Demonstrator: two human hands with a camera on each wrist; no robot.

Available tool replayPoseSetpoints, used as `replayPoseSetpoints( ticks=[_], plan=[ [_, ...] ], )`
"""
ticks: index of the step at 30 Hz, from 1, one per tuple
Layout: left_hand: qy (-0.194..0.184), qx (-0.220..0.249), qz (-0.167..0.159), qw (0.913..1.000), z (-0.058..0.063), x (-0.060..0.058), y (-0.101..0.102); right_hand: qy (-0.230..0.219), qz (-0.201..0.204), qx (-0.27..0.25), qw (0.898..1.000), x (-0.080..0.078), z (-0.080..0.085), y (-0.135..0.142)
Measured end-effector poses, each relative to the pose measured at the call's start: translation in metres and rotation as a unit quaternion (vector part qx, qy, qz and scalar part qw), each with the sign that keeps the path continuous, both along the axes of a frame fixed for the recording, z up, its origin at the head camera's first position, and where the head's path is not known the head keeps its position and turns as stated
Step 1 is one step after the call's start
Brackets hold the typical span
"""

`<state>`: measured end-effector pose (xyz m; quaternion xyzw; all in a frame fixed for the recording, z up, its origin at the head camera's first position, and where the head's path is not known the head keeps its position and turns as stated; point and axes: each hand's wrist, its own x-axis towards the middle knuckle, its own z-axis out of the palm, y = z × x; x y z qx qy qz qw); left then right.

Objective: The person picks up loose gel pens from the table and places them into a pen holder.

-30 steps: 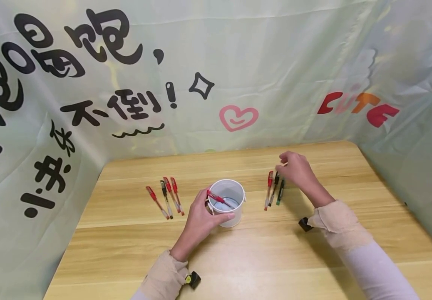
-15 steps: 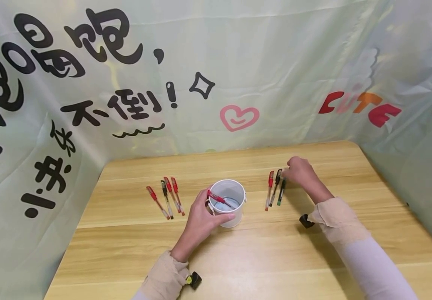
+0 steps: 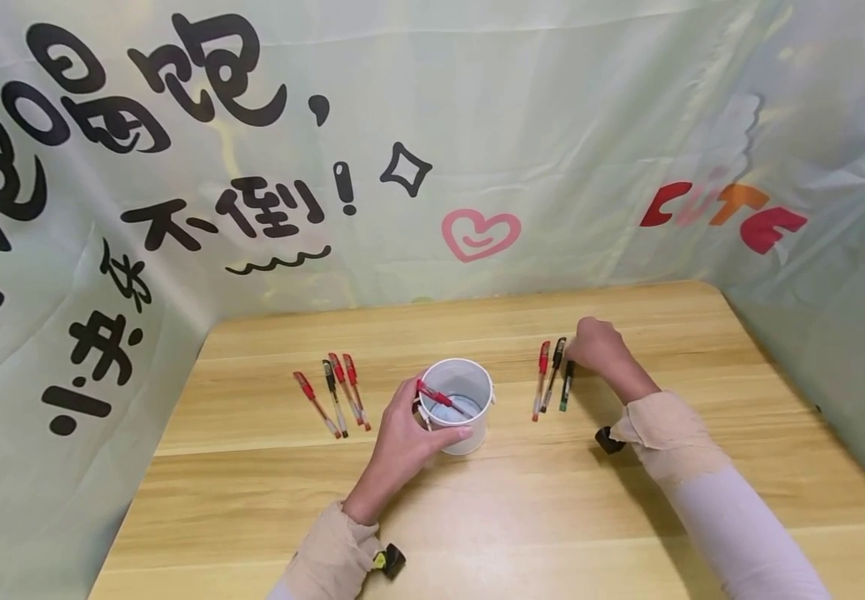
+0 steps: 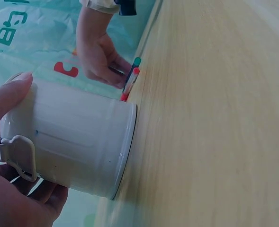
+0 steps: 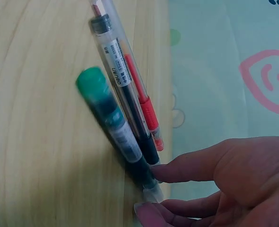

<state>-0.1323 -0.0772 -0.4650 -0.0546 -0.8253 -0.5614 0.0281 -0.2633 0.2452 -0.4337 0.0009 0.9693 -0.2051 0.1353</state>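
My left hand (image 3: 402, 429) holds a small white bucket (image 3: 468, 437) with wire-handle lugs, thumb and fingers spread round its rim. Inside the bucket leans a red pen (image 3: 438, 395). To the right, my right hand (image 3: 599, 343) pinches the capped end of a dark pen with a green tail (image 5: 122, 137), thumb and finger on either side in the right wrist view. Close beside that pen lie a black pen (image 3: 552, 375) and a red pen (image 3: 541, 379) with clear barrels. The pinching fingertips are hidden in the head view.
Left of the bucket, several red and black pens (image 3: 330, 383) lie side by side on the wooden table (image 3: 492, 533). A printed cloth (image 3: 552, 125) hangs behind the table and along its sides.
My right hand has come down from above the right-hand pens, closing its fingers at the end of the green-tailed pen, which has shifted slightly right. My left hand and the bucket stay put.
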Motion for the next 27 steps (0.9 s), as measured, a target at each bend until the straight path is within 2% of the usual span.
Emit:
replayPoseSetpoints(
  ticks=[7, 15, 20, 27],
  plan=[
    [0.013, 0.01, -0.006, 0.9998, -0.001, -0.0003, 0.0002, -0.009, 0.003, 0.008, 1.0, -0.0021, -0.0017, 0.0008],
    [0.006, 0.01, -0.002, 0.9999, -0.0024, -0.0009, -0.0002, -0.006, 0.007, 0.008, 1.0, -0.0017, -0.004, 0.0033],
    [0.009, 0.016, -0.004, 0.9998, -0.0036, -0.0005, -0.0006, -0.007, 0.009, -0.004, 1.0, -0.0002, -0.0059, 0.0065],
    [0.011, 0.018, -0.005, 0.9998, -0.0038, -0.0004, -0.0004, -0.029, 0.001, -0.035, 0.999, 0.0018, -0.0023, 0.0096]
  ],
)
